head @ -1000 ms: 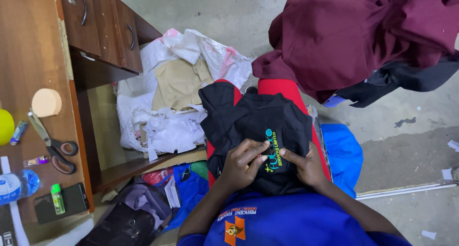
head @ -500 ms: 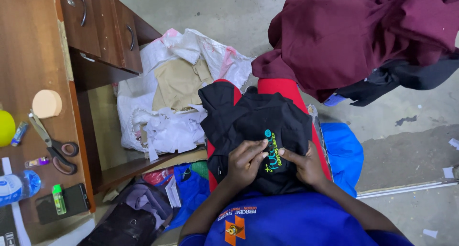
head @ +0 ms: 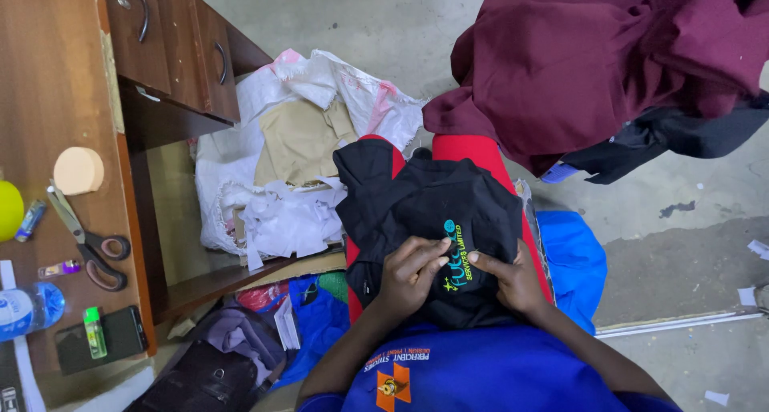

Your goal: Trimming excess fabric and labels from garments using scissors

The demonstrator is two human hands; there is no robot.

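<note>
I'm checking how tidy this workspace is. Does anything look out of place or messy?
Yes. White bags and paper scraps spill in a loose heap across the floor beside the desk, and a maroon cloth lies crumpled. Both hands, left and right, rest on the black garment.

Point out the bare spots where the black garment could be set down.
Free: the concrete floor right of the blue cloth, below the maroon fabric heap; also the desk top above the round beige pad. Crowded: the desk's lower end around the scissors, and the white bag pile left of the black garment.
</note>
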